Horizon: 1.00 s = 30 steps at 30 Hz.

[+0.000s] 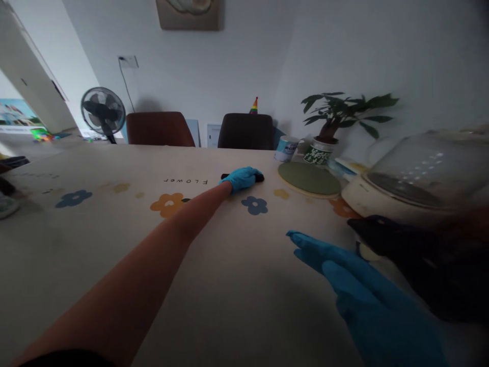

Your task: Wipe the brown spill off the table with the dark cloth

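I see a small black object [260, 177] far out on the flowered tablecloth [114, 255], my gloved left hand [240, 178] clamped over it. My right hand [355, 290] rests flat nearby, fingers spread, beside a dark bag [420, 265] and cooker [405, 188].

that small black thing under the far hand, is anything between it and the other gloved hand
Nothing visible stands between them. The left hand rests on the small black object far out on the flowered tablecloth. The right hand lies flat nearer the camera, with only bare cloth and a printed blue flower between.
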Each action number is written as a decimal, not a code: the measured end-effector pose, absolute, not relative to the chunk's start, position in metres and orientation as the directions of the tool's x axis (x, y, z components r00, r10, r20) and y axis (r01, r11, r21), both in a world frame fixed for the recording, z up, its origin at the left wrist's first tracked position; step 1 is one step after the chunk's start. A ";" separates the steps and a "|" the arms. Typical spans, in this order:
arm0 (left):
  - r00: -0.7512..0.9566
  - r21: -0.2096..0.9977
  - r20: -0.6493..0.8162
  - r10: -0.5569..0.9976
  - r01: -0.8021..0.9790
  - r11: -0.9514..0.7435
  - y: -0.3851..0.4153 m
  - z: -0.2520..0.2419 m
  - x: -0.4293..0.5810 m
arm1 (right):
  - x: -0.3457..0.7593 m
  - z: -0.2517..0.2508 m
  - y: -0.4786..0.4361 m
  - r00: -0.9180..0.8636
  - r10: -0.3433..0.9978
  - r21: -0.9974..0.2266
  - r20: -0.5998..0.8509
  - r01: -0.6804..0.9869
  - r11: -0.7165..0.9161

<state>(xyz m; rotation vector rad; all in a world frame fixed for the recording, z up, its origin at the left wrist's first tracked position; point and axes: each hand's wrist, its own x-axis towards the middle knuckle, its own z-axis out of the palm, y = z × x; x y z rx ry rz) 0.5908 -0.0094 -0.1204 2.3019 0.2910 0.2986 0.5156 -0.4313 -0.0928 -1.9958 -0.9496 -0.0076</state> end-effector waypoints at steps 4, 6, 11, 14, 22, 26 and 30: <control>0.981 0.738 0.145 0.128 -0.021 -0.675 -0.026 -0.126 0.546 | 0.509 -0.083 -0.421 0.735 0.647 -0.832 0.205 0.478 -0.280; 0.986 0.756 0.156 0.057 -0.082 -0.649 -0.039 -0.131 0.520 | 0.506 -0.079 -0.413 0.762 0.627 -0.870 0.165 0.411 -0.271; 0.970 0.772 0.217 -0.112 -0.241 -0.588 -0.077 -0.139 0.452 | 0.507 -0.073 -0.404 0.723 0.651 -0.856 0.232 0.470 -0.216; 0.976 0.739 0.170 -0.138 -0.219 -0.637 -0.101 -0.134 0.413 | 0.512 -0.070 -0.406 0.669 0.679 -0.812 0.302 0.554 -0.184; 0.978 0.491 0.084 -0.193 -0.209 -0.846 -0.140 -0.111 0.384 | 0.519 -0.077 -0.401 0.609 0.714 -0.696 0.345 0.676 -0.241; 0.995 0.412 0.029 -0.101 -0.104 -0.905 -0.139 -0.112 0.401 | 0.529 -0.087 -0.407 0.581 0.715 -0.638 0.389 0.730 -0.246; 0.977 0.417 0.065 0.201 0.156 -0.896 -0.109 -0.110 0.405 | 0.531 -0.086 -0.409 0.577 0.714 -0.651 0.397 0.725 -0.224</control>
